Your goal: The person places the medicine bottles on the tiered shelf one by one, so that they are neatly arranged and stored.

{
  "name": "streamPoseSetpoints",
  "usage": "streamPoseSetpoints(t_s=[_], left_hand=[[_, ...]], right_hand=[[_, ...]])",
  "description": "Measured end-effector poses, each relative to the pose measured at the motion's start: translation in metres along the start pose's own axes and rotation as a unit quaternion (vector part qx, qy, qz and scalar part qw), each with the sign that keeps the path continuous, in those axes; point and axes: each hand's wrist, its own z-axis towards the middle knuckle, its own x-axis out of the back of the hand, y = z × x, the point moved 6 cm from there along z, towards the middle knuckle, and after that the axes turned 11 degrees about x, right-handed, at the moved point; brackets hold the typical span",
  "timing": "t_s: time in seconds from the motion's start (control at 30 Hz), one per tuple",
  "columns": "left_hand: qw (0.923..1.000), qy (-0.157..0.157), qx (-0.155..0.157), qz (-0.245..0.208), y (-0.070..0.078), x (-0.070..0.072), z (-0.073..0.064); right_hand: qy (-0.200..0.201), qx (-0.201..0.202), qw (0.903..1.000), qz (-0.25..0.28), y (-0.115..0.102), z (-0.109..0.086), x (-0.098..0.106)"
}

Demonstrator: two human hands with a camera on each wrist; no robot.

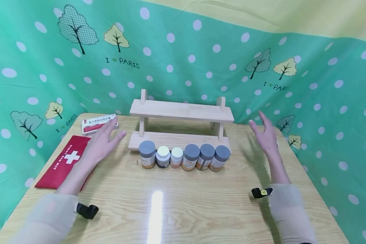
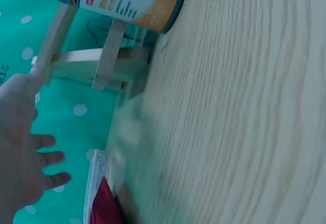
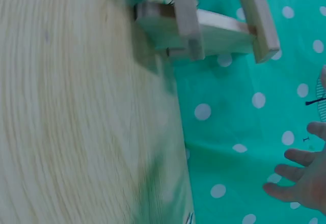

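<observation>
My left hand (image 1: 100, 144) is held over the table's left side with its fingers extended, holding nothing. In the head view it overlaps a red first aid pouch (image 1: 61, 166) with a white cross and a white and red medicine box (image 1: 93, 124). Over on the right, my right hand (image 1: 266, 138) hovers with spread fingers, also empty. Between the hands stands a two-tier wooden rack (image 1: 181, 110). A row of pill bottles (image 1: 190, 157) lines its front, several with grey lids and two small ones with pale lids. One orange-and-white bottle (image 2: 130, 0) shows large in the left wrist view.
The wooden table (image 1: 201, 203) reaches toward me, with a bright light reflection near its front. A green dotted curtain (image 1: 189, 44) hangs behind and along both sides. Something small and white peeks out beside my right hand, mostly hidden.
</observation>
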Motion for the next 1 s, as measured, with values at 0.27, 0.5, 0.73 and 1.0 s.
streamPoseSetpoints(t_s=[0.27, 0.5, 0.73, 1.0], left_hand=[[0.9965, -0.024, 0.011, -0.079, 0.006, -0.022, -0.008], [0.9876, -0.037, 0.014, -0.152, 0.009, -0.035, -0.010], [0.9745, -0.084, 0.060, -0.199, -0.002, -0.046, -0.011], [0.9553, -0.133, 0.091, -0.248, -0.005, -0.060, -0.009]], right_hand=[[0.136, -0.012, 0.9804, 0.142, -0.013, -0.013, 0.000], [0.140, 0.048, 0.9500, 0.275, -0.021, -0.019, -0.012], [0.084, 0.093, 0.9496, 0.287, -0.024, -0.019, -0.027], [0.033, 0.098, 0.9445, 0.312, -0.027, -0.021, -0.036]])
